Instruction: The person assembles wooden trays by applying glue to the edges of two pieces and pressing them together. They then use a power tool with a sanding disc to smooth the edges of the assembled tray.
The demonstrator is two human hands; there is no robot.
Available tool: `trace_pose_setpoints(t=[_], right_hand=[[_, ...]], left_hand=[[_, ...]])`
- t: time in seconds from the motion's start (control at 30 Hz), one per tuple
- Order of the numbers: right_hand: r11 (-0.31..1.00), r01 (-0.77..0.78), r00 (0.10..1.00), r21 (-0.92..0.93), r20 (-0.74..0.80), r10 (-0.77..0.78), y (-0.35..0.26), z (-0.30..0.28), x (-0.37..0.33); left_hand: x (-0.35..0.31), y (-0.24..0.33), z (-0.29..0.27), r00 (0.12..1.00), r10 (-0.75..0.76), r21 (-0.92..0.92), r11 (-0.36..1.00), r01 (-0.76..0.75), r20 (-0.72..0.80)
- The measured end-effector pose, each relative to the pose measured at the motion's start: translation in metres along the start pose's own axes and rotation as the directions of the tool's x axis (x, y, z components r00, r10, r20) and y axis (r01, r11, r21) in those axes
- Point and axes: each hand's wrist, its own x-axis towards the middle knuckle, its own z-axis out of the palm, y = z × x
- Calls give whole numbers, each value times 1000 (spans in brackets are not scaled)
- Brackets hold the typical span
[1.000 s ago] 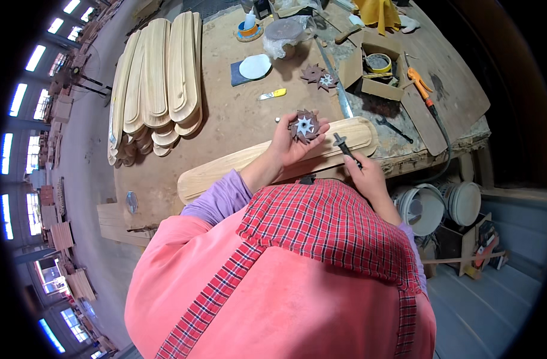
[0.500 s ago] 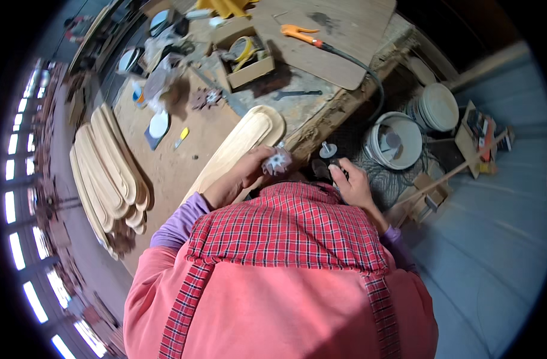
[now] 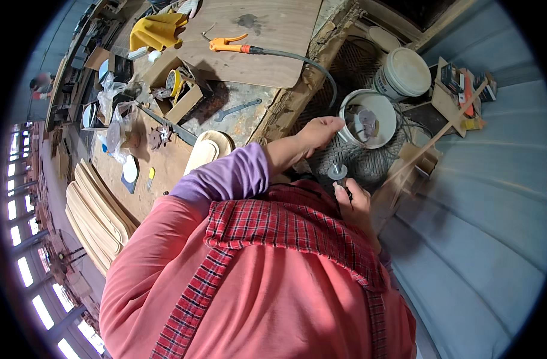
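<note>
Left hand (image 3: 321, 133) reaches, fingers loosely curled and holding nothing visible, to the rim of the open white bucket (image 3: 378, 107) at its two o'clock. Right hand (image 3: 354, 200), at six o'clock below it, grips a small tool (image 3: 337, 174) with a round disc head.

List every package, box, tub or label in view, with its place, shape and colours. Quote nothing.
Cardboard box: on the bench, open, brown, holding a yellow tape roll.
Lidded tub: on the floor right of the bench, round, off-white.
Open bucket: beside the tub, round, white, just beyond the left hand.
Plastic bags: far side of the bench, clear, crumpled.
Small boxes: far right, stacked, too small to detail.
</note>
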Motion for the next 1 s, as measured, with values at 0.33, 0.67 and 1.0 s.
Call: trace_pose_setpoints(t=[0.33,0.67,1.0], right_hand=[[999,-31,924,28,383,18,-14,40,58],[992,57,675,115,728,-123,-70,147,91],[990,128,673,52,729,-125,-87,212,109]], left_hand=[[-137,-77,-177,676,384,290,922,-254,-628],[-251,-120,-338,17,365,357,900,250,-931],[-245,-71,-402,343,517,619,610,495,-784]])
